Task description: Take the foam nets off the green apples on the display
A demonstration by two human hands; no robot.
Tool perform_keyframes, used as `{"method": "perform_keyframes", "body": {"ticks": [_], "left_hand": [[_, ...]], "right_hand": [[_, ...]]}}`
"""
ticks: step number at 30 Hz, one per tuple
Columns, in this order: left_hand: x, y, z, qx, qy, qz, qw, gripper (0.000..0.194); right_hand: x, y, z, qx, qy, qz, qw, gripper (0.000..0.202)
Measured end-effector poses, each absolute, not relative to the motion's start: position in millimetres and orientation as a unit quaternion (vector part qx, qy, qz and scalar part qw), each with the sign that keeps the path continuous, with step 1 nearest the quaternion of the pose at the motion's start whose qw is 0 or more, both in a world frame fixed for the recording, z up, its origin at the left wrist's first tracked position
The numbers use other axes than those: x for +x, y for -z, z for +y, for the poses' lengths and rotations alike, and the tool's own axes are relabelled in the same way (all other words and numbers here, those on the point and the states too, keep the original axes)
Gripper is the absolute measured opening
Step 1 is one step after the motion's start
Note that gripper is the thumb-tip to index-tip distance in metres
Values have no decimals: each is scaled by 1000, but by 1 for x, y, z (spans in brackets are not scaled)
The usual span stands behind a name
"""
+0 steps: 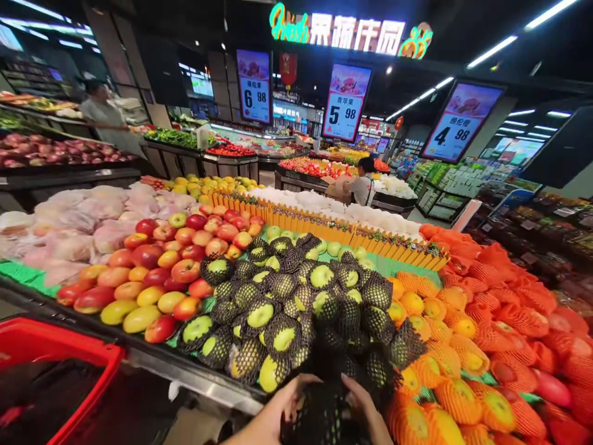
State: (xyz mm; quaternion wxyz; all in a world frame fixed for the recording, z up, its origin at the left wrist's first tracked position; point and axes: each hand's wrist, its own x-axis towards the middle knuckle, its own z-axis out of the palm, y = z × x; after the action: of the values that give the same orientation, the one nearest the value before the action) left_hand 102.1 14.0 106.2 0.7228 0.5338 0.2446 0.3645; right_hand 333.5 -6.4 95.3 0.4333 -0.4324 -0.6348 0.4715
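Note:
At the bottom centre, my left hand [281, 411] and my right hand [368, 411] are closed around the two sides of a black foam net [319, 414]. The net looks dark and blurred, and whatever it encloses is hard to make out. My fingers are partly hidden behind it. Just beyond my hands lies a pile of green apples [260, 314], most of them wrapped in black foam nets.
Bare red and yellow apples [152, 284] lie left of the pile, oranges in orange nets [458, 395] right. A red basket [111, 358] stands lower left. A low yellow fence [296, 219] borders the back. Two people [364, 185] are farther off.

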Motion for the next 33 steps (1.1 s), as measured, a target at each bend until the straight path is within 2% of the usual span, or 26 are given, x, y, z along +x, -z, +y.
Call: {"method": "perform_keyframes", "body": {"ticks": [1,2,4,5,8,10,13,17,22,27,30,33], "left_hand": [[102,-105,0,509,-374,261,730,90],[101,-104,-12,488,-385,284,730,94],[92,-101,-29,456,-418,342,707,96],[84,-99,-32,449,-437,372,685,98],[45,-95,-30,440,-491,451,602,98],[9,-95,-24,440,-514,498,542,95],[-57,-100,-14,439,-521,569,460,91],[-153,-116,0,441,-492,634,402,84],[-229,-136,37,428,-494,676,339,82],[-222,-146,80,409,-529,668,326,79],[-189,-143,99,454,-531,626,348,78],[-141,-142,109,502,-504,563,421,84]], "right_hand": [[337,-91,-11,-419,-492,-615,452,76],[342,-85,-15,-412,-508,-599,461,76],[351,-70,-17,-417,-512,-593,461,55],[354,-61,-15,-453,-467,-588,481,46],[350,-39,-1,-560,-284,-647,432,43],[334,-32,13,-578,-122,-696,409,45],[300,-31,35,-626,81,-691,352,61],[268,-29,54,-756,174,-573,262,68],[267,-27,55,-764,172,-575,236,64],[268,-42,48,-776,80,-578,238,71],[260,-59,39,-763,78,-554,322,77],[242,-87,31,-728,71,-537,420,69]]}}
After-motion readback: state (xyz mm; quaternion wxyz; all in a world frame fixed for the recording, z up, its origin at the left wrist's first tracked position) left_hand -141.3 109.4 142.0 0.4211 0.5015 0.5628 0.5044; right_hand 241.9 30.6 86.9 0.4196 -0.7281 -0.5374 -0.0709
